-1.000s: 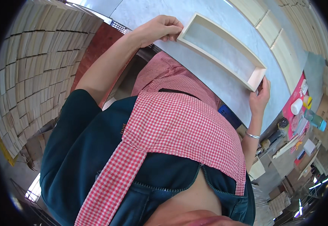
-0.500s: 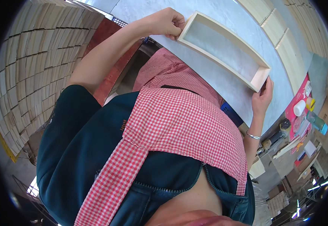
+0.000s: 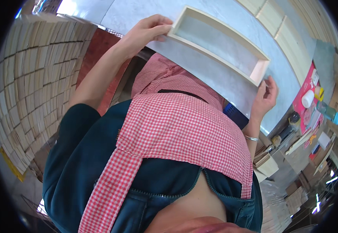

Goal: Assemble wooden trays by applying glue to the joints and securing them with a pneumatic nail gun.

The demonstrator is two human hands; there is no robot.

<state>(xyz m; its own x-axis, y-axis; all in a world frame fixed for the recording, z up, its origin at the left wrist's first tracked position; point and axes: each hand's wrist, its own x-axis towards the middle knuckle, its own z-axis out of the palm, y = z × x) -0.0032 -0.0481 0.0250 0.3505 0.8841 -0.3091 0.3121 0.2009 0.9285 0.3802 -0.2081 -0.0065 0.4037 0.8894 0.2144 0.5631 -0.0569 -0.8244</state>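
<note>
A long rectangular frame of pale wood (image 3: pixel 215 53) lies on the grey-white marbled tabletop (image 3: pixel 138 9); the tabletop shows through its inside. At the frame's left end is my left hand (image 3: pixel 149 31), its thumb and fingers apart, the tips close against the corner; whether they touch it I cannot tell. My right hand (image 3: pixel 266 97), with a silver bangle on its wrist, is just off the right end. Its fingers are loosely curled and apart, with nothing between them.
Pale wooden boards (image 3: pixel 281 29) line the table's far right side. Tall stacks of wood pieces (image 3: pixel 33 85) rise at left, beside a red surface (image 3: pixel 99 56). Right of the table are a white container (image 3: pixel 308 99), a bottle with a blue cap (image 3: pixel 328 112) and scattered wood scraps.
Both hands have loosened from the frame's ends, the right one drawing slightly away. The frame sits a little further left in the picture, as the whole view has shifted.
</note>
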